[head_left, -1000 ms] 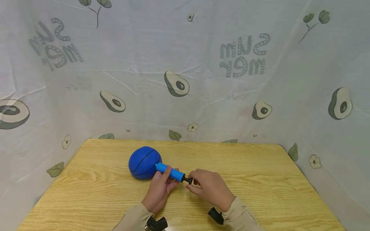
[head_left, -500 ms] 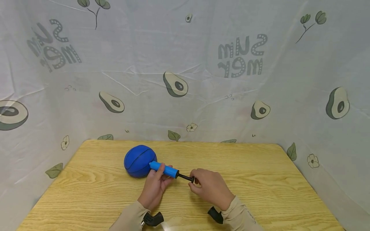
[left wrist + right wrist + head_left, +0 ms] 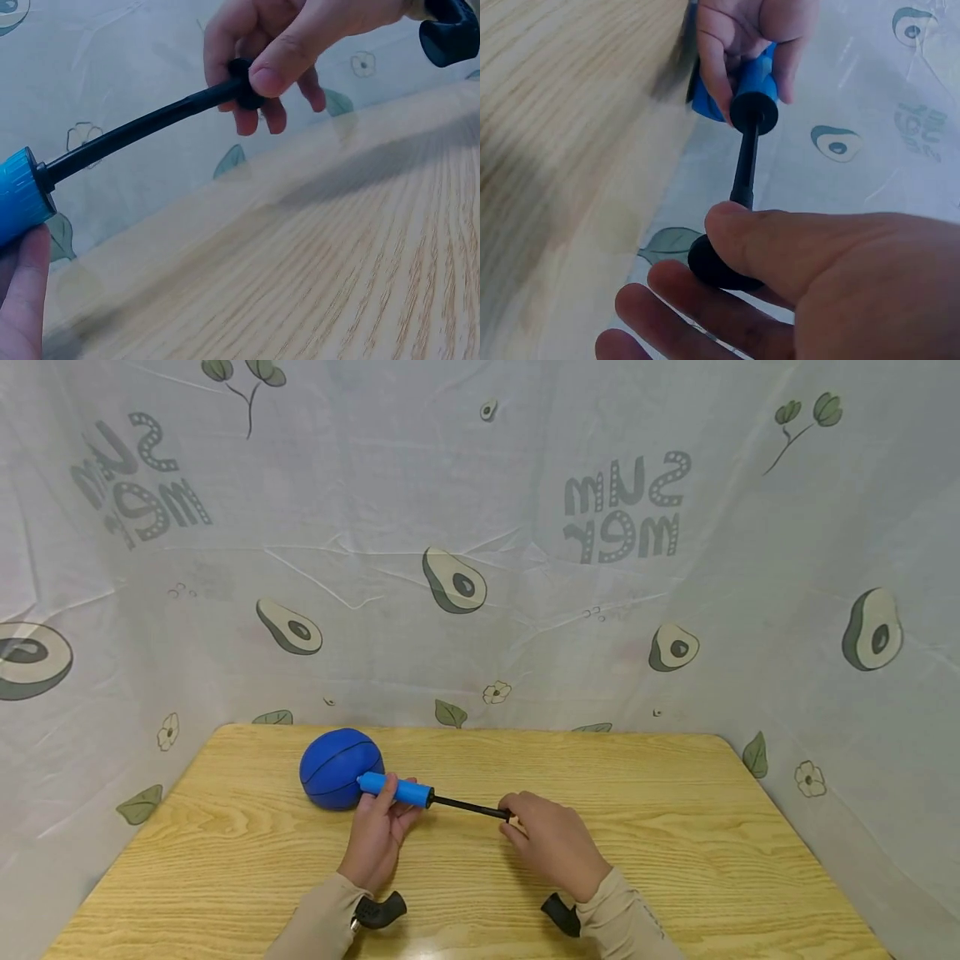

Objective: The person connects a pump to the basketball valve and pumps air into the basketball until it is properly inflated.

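Observation:
A blue hand pump [image 3: 412, 792] with a black rod [image 3: 472, 807] lies across both hands, its tip right at a blue ball [image 3: 339, 768] with black seam lines. My left hand [image 3: 375, 837] grips the pump's blue barrel, thumb on top. With thumb and fingers, my right hand [image 3: 555, 842] pinches the black handle [image 3: 718, 264] at the rod's end. Much of the rod is out of the barrel, as the left wrist view shows along its black length [image 3: 135, 135]. Part of the ball is hidden behind the barrel.
The wooden table [image 3: 637, 793] carries the ball at its left rear. A pale curtain [image 3: 480, 643] printed with avocados, leaves and lettering stands behind and at both sides. Black wrist devices [image 3: 381, 912] sit at the sleeves.
The rod has come far out of the barrel. My left hand, the pump barrel and the ball have shifted left, while my right hand stays nearly in place on the handle.

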Demonstrator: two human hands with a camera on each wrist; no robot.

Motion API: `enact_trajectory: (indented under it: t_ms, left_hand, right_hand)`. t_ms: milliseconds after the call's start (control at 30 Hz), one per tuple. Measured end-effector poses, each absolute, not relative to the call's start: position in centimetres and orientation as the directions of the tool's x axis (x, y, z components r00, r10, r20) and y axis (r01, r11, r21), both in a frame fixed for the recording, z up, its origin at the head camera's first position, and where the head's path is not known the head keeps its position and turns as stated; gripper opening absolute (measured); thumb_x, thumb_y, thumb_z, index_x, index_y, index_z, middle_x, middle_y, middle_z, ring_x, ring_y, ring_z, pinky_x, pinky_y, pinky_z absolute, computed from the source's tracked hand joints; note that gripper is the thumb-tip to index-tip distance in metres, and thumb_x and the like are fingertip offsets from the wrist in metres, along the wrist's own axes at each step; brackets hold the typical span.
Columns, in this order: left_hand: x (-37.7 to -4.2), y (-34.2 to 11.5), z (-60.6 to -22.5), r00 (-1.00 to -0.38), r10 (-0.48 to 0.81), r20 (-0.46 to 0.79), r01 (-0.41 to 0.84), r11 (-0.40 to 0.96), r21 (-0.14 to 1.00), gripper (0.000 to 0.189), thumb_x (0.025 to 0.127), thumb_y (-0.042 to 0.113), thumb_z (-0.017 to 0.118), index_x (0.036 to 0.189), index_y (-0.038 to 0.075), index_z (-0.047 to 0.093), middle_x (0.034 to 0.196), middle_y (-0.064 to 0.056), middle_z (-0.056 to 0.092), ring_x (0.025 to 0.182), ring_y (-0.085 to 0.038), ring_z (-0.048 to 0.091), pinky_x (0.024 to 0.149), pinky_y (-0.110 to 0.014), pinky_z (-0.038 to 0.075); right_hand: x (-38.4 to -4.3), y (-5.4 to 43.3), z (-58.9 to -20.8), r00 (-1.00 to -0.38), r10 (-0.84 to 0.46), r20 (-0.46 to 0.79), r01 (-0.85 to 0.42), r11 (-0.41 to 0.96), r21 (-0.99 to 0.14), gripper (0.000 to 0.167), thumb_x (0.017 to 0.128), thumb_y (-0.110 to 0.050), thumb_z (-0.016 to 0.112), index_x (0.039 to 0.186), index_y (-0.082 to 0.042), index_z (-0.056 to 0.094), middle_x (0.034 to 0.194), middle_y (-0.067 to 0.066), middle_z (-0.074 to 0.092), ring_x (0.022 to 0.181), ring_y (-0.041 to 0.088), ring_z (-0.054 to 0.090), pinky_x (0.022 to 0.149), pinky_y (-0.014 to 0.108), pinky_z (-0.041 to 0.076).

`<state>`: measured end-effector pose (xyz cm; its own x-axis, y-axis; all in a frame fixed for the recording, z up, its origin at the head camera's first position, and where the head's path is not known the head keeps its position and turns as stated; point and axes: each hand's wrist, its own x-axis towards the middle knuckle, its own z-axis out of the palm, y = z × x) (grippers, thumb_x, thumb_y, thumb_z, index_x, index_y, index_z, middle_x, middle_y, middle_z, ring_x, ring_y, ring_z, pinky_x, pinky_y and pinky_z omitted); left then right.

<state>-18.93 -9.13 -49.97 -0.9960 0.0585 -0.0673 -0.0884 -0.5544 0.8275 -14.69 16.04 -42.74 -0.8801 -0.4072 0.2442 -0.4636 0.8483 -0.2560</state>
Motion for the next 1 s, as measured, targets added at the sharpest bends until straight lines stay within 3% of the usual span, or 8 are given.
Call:
enact_trajectory:
  t_ms: [267, 467, 600, 833, 1000]
  left_hand:
    - [-19.1, -9.4, -50.2, -0.996, 0.050, -0.076, -0.091, -0.547, 0.832, 0.063, 0.112, 0.040, 0.043, 0.153, 0.002, 0.013, 0.136, -0.016, 0.044, 0.110, -0.011, 0.064, 0.099, -0.030, 0.055]
    - [-19.1, -9.4, -50.2, -0.996, 0.059, -0.069, -0.090, -0.535, 0.840, 0.063, 0.112, 0.040, 0.041, 0.153, 0.000, 0.013, 0.137, -0.017, 0.044, 0.108, -0.011, 0.064, 0.099, -0.029, 0.055]
    - [-19.3, -9.5, -50.5, -0.997, 0.057, -0.059, -0.081, -0.537, 0.840, 0.063, 0.112, 0.041, 0.041, 0.153, 0.000, 0.013, 0.133, -0.016, 0.045, 0.105, -0.011, 0.064, 0.097, -0.027, 0.056]
    - [-19.4, -9.5, -50.6, -0.997, 0.060, -0.044, -0.070, -0.543, 0.837, 0.065, 0.112, 0.040, 0.044, 0.154, -0.002, 0.016, 0.141, -0.021, 0.045, 0.110, -0.012, 0.065, 0.099, -0.029, 0.055]
    - [-19.3, -9.2, -50.5, -0.996, 0.070, -0.061, -0.089, -0.525, 0.847, 0.066, 0.111, 0.041, 0.047, 0.151, -0.005, 0.023, 0.144, -0.023, 0.045, 0.113, -0.012, 0.065, 0.101, -0.030, 0.054]
  right_hand:
    - [-15.4, 16.4, -43.4, -0.882, -0.419, 0.215, -0.468, 0.828, -0.307, 0.028, 0.097, -0.020, 0.075, 0.121, -0.007, 0.068, 0.100, 0.003, 0.074, 0.081, 0.013, 0.069, 0.062, 0.027, 0.055]
    - [-16.1, 17.1, -43.9, -0.867, -0.469, 0.167, -0.492, 0.759, -0.426, 0.013, 0.099, -0.017, 0.071, 0.111, -0.014, 0.073, 0.096, -0.007, 0.070, 0.081, 0.006, 0.064, 0.066, 0.026, 0.054]
    - [-16.8, 17.5, -44.2, -0.854, -0.511, 0.098, -0.485, 0.713, -0.506, 0.015, 0.100, -0.014, 0.068, 0.113, -0.011, 0.073, 0.094, -0.010, 0.068, 0.081, 0.004, 0.061, 0.069, 0.027, 0.054]
    - [-17.8, 17.8, -44.1, -0.849, -0.526, 0.043, -0.471, 0.719, -0.511, 0.022, 0.104, -0.020, 0.066, 0.124, -0.012, 0.070, 0.105, -0.005, 0.069, 0.088, 0.008, 0.064, 0.075, 0.031, 0.056]
    - [-17.6, 17.5, -43.9, -0.831, -0.554, 0.045, -0.500, 0.709, -0.497, 0.023, 0.104, -0.023, 0.066, 0.124, -0.014, 0.071, 0.102, -0.008, 0.068, 0.088, 0.005, 0.063, 0.074, 0.030, 0.055]
